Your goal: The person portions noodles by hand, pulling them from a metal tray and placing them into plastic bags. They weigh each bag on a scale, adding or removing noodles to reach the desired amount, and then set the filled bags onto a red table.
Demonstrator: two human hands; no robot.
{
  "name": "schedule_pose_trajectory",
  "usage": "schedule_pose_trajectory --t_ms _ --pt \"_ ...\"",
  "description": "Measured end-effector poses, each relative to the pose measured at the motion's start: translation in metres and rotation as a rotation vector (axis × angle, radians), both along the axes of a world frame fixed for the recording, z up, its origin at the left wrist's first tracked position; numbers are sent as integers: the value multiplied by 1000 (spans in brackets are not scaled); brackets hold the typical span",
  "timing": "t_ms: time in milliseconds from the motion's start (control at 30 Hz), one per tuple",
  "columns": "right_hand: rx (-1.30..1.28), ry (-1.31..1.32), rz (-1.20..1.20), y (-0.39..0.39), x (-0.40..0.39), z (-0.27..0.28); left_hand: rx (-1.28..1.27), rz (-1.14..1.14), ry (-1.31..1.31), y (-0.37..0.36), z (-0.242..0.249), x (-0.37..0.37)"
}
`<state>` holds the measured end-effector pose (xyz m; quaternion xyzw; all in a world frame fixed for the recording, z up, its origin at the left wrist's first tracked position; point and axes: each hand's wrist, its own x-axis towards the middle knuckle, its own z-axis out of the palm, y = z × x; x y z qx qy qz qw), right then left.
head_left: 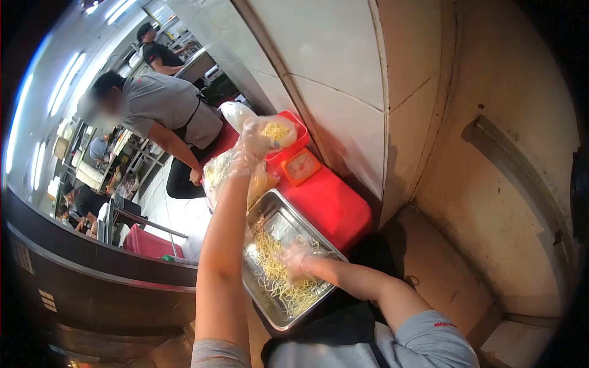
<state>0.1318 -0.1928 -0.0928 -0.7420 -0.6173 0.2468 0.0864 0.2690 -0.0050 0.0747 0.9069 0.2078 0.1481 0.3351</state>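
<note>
In a clear plastic glove, my left hand (248,150) is closed at the edge of a clear plastic bag (283,127) with pale yellow strands in it; its fingertips are partly hidden. The bag is over a red basin (300,142), beside an orange dial scale (300,167). Below, my gloved right hand (297,257) is down among bean sprouts (268,248), fingers curled into them and partly covered. The sprouts lie in a steel tray (322,236), mostly along its left side and near end.
A red box or container (334,205) stands under the scale, against a tiled wall (334,55). Filled plastic bags (261,184) sit beyond the tray. A co-worker in grey (165,107) is close at the far left; other people work further back.
</note>
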Motion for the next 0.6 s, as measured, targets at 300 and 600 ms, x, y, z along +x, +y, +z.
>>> schedule_pose_trajectory --t_ms 300,600 --pt "362 339 57 29 46 -16 -550 -90 -298 -11 109 -113" --pt "282 1129 85 29 71 86 -104 -29 -35 4 24 -254"
